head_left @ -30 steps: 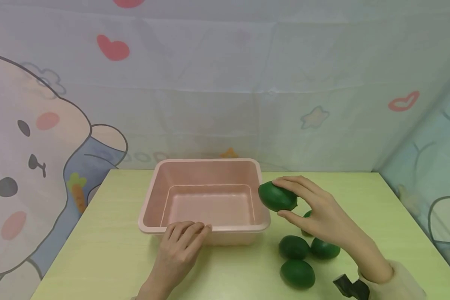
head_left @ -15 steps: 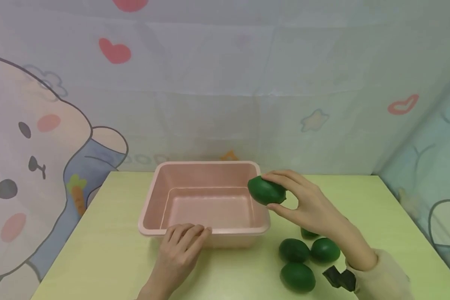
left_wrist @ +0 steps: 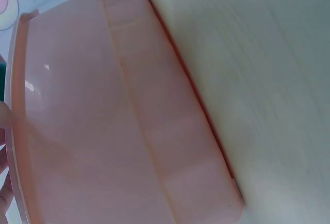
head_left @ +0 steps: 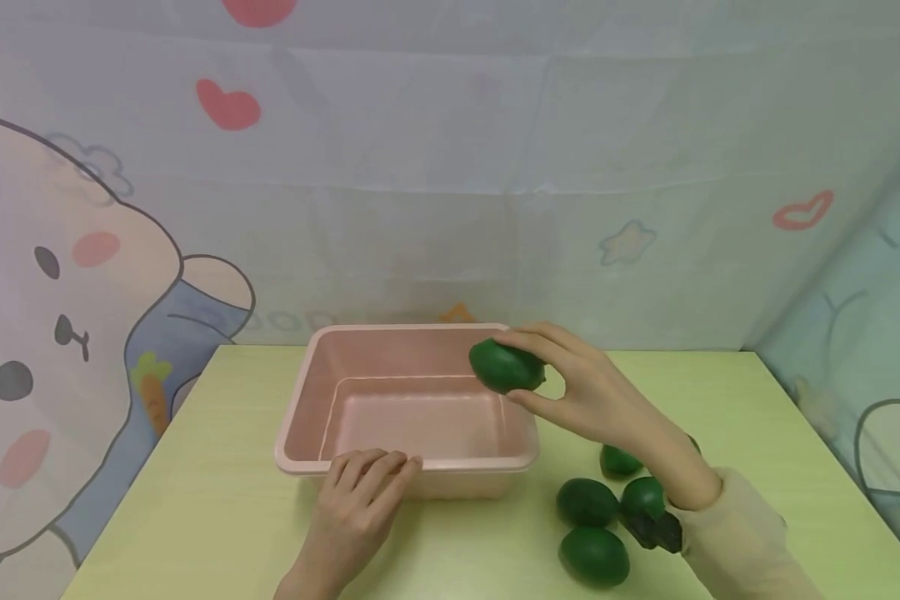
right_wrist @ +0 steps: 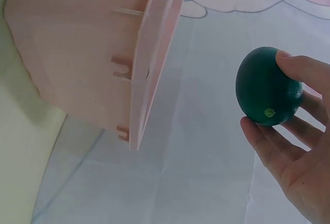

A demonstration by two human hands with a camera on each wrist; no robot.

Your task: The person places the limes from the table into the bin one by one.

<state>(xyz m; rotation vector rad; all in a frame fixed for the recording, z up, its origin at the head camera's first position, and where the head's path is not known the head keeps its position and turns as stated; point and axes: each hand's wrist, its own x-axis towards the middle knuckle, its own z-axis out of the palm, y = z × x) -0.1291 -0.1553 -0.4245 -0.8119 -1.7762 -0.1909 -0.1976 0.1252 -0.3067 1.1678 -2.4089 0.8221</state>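
My right hand [head_left: 592, 396] holds a dark green oval fruit [head_left: 504, 367] between thumb and fingers, above the right side of a pink plastic basin [head_left: 407, 467]. In the right wrist view the fruit [right_wrist: 263, 87] shows a small pale stem mark, and the thumb lies on its upper side. The fingers of my left hand [head_left: 356, 508] are bent over the basin's front rim. The left wrist view shows mostly the basin's outer wall [left_wrist: 87, 110], with a few fingertips at the left edge. No fruit is visible inside the basin.
Several more green fruits [head_left: 594, 557] lie in a cluster on the pale yellow-green table [head_left: 210, 500], right of the basin; the right forearm partly covers some. A printed cloth [head_left: 420, 167] hangs behind the table. A black wrist device [head_left: 656, 531] sits at the right sleeve.
My right hand has moved left and slightly up with the green fruit, from beside the basin's right rim to over its right side. The left hand has stayed at the front rim.
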